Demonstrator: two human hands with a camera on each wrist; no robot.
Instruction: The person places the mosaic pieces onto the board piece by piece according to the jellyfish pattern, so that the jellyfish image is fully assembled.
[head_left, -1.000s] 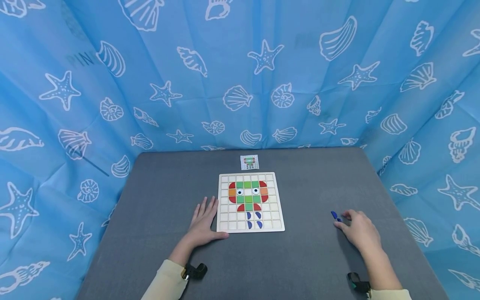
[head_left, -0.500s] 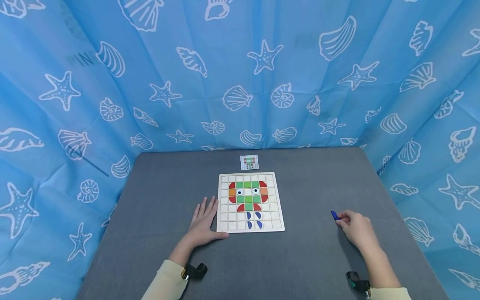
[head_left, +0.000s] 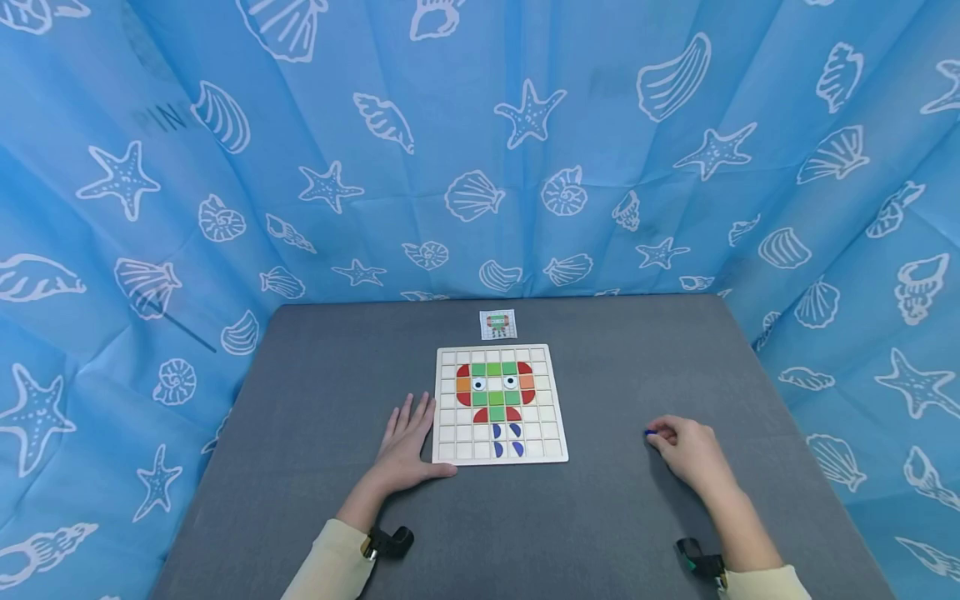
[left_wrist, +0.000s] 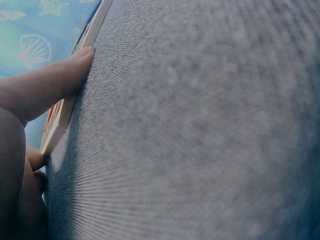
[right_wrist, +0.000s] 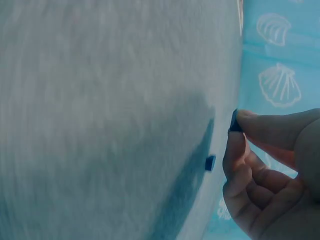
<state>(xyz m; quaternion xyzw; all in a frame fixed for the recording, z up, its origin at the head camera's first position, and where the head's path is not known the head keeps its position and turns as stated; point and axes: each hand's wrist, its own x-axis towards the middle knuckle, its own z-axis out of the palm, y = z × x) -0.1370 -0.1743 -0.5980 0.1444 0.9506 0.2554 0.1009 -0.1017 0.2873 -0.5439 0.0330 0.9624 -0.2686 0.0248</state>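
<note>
A square wooden grid board lies on the table with green, red and orange pieces, two eye tiles and several blue half-moon pieces set in its cells. My left hand rests at its left side, fingers spread and straight. In the left wrist view the thumb touches the board's edge. Right of the board, my right hand pinches a small blue piece between thumb and index finger, held above the table. A second blue piece lies on the cloth below, hidden by the hand in the head view.
A small picture card lies behind the board, showing a similar coloured figure. Grey cloth covers the table. A blue curtain with shells and starfish hangs along the back and sides.
My right hand has closed thumb and finger on one blue piece, lifted it and moved left toward the board. My left hand and the board have stayed put.
</note>
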